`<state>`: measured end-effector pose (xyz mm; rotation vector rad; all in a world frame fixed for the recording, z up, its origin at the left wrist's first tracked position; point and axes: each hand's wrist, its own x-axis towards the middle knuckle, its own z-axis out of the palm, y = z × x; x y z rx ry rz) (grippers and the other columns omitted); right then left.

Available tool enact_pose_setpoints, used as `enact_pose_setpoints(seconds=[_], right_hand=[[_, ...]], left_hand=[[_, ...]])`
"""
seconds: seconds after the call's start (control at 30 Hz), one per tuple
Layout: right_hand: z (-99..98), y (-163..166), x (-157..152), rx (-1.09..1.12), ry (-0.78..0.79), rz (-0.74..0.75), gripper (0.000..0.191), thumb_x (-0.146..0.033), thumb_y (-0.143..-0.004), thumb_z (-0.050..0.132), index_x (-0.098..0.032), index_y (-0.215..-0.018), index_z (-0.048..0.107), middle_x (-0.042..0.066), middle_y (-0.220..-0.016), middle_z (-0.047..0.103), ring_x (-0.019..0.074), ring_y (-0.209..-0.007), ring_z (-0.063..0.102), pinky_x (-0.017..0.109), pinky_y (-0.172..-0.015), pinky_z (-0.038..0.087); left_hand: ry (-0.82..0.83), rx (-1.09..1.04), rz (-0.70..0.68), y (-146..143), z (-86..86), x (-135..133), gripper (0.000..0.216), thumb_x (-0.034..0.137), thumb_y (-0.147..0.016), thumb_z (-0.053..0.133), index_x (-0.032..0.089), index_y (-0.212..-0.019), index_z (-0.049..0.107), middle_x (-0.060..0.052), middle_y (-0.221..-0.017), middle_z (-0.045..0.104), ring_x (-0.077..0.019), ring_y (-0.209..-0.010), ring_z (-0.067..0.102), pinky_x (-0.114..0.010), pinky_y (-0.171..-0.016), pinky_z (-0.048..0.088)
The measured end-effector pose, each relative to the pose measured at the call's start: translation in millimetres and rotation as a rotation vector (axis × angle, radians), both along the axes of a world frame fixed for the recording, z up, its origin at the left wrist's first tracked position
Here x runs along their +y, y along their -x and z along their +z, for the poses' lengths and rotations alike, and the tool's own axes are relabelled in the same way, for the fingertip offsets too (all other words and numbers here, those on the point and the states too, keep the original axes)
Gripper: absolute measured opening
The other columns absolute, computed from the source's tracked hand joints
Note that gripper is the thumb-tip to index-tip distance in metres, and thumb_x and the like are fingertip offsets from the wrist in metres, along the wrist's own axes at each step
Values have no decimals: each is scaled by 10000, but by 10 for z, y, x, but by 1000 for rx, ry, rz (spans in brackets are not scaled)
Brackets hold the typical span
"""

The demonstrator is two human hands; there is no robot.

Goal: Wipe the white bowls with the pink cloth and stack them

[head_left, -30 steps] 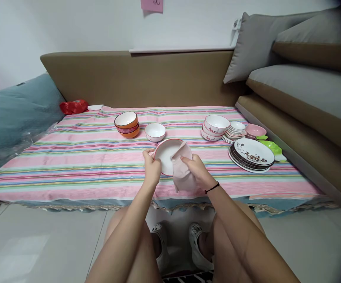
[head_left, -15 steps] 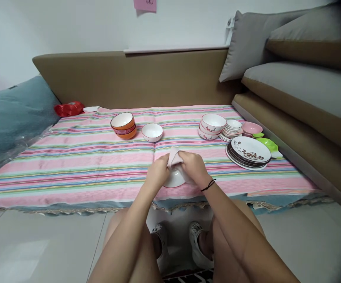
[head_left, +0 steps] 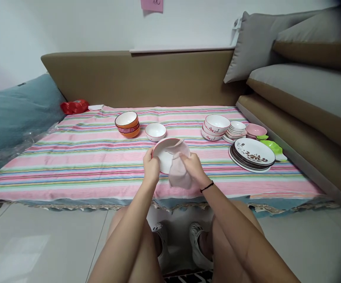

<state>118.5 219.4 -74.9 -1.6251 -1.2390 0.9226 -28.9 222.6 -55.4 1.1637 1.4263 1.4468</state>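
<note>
A white bowl with a red rim [head_left: 164, 159] is tilted so its inside faces me. My left hand [head_left: 152, 167] is closed on the bowl's left edge, thumb over the rim. My right hand [head_left: 192, 165] grips a pale pink cloth [head_left: 180, 173] against the bowl's right side; part of the cloth lies inside the bowl and part hangs below it. Some of the right fingers are hidden behind cloth and bowl. Just beyond stands a small white bowl [head_left: 155, 131] on the striped cloth.
Orange bowls [head_left: 127, 125] are stacked back left. To the right stand stacked white bowls [head_left: 216, 126], small dishes [head_left: 237, 129], a pink bowl [head_left: 256, 129], brown-patterned plates [head_left: 254, 153] and a green leaf-shaped dish [head_left: 274, 148]. Cushions [head_left: 306, 86] rise at the right; a red package [head_left: 74, 106] lies back left.
The bowl has been raised and tipped to show its inside. My left hand has gone from the cloth to the bowl's rim; the cloth now hangs open from my right hand.
</note>
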Motion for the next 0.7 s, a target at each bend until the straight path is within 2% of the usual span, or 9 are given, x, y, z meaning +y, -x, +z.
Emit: enact_pose_setpoints(seconds=[0.1,0.17,0.23,0.3,0.37,0.43,0.5,0.57,0.7], right_hand=[[-94,105,-17,246,56,-6,268,-321,-761,570,-118,-887,693,91,-856,735,219,-748,662,265,-611,469],[-77,67,-13,180,63,-34,283,-313,-760,584,-103,-908,702,112,-877,735,237,-779,669,276,-630,476],[9,-52,-7,-46,18,-45,293,-304,-799,553,-95,-927,713,137,-894,733,259,-824,670,292,-660,468],[130,-193,-17,-359,-119,-16,352,-228,-839,470,-114,-1084,696,134,-925,734,260,-852,663,301,-702,451],[237,-298,-41,-659,-194,36,483,-151,-806,461,-148,-1262,619,123,-935,736,262,-833,656,305,-705,425],[296,-339,-68,-847,-212,82,556,-121,-780,467,-169,-1323,574,114,-938,738,262,-810,650,302,-685,400],[306,-331,-84,-910,-225,116,525,-123,-787,462,-177,-1292,596,106,-950,739,256,-802,646,296,-668,382],[291,-309,-86,-901,-256,140,491,-135,-793,461,-181,-1256,619,100,-972,741,251,-806,646,294,-665,377],[243,-302,-37,-729,-323,97,519,-128,-758,461,-184,-1244,634,93,-1016,742,250,-846,651,295,-713,404]], left_hand=[[70,-161,-25,-37,-32,0,549,132,-556,454,157,-1076,628,-35,-922,667,-185,-808,599,-266,-684,482],[108,-149,-126,-36,-16,8,545,154,-593,503,169,-1127,608,-46,-984,667,-193,-843,606,-272,-695,492],[112,-41,-207,-10,18,22,487,192,-654,526,172,-1133,612,-65,-1044,673,-216,-907,618,-300,-750,505],[58,142,-239,21,59,22,483,206,-698,539,177,-1176,603,-85,-1164,660,-240,-990,623,-331,-831,502],[-18,416,-271,34,104,-11,563,179,-704,575,203,-1266,564,-97,-1273,626,-268,-1059,620,-353,-893,482],[-30,716,-308,17,146,-72,604,173,-726,600,225,-1324,527,-121,-1245,646,-310,-1058,631,-382,-886,476],[26,930,-326,-16,172,-126,513,204,-783,573,196,-1296,548,-159,-1101,695,-350,-997,652,-405,-830,480],[84,997,-308,-41,166,-139,408,183,-817,509,153,-1217,581,-176,-986,707,-356,-930,664,-403,-780,479],[50,781,-280,-47,55,-51,271,89,-774,425,162,-921,640,-113,-863,690,-277,-858,646,-360,-766,476]])
